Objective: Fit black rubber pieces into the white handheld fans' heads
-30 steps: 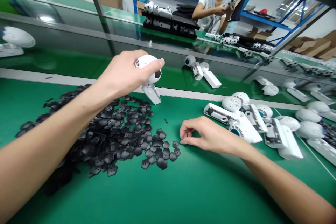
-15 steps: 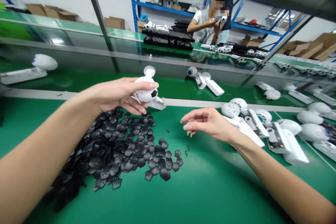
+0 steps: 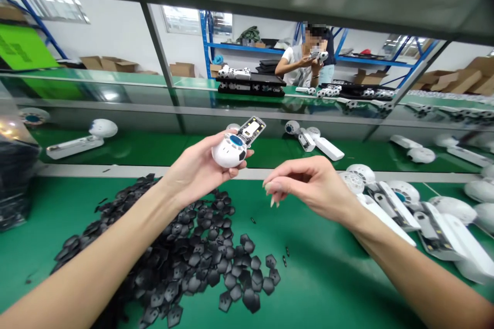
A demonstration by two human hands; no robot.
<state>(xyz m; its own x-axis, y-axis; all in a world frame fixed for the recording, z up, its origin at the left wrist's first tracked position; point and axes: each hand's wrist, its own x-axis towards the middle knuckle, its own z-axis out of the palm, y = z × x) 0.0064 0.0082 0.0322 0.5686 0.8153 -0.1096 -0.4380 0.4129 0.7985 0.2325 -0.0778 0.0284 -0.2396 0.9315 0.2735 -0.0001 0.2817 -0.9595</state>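
Note:
My left hand is closed around a white, ball-headed plastic housing, held above the bench. One black pentagon patch shows on its side, a blue round part sits on its top, and an opened arm with a circuit board sticks out beyond my fingers. To the right, my right hand hovers over the green surface with thumb and fingers pinched together. Whatever lies between those fingertips is hidden. Below my left wrist spreads a heap of black pentagon pieces. A few tiny dark parts lie under my right hand.
Several white housings lie by my right forearm. More white housings rest beyond the pale bench rail. A dark plastic bag stands at the left. Across the bench, a person handles a similar ball-headed piece.
My left hand has turned the housing, bringing its blue part and circuit board into view. My right hand stays pinched near the same spot. The camera view has tilted upward.

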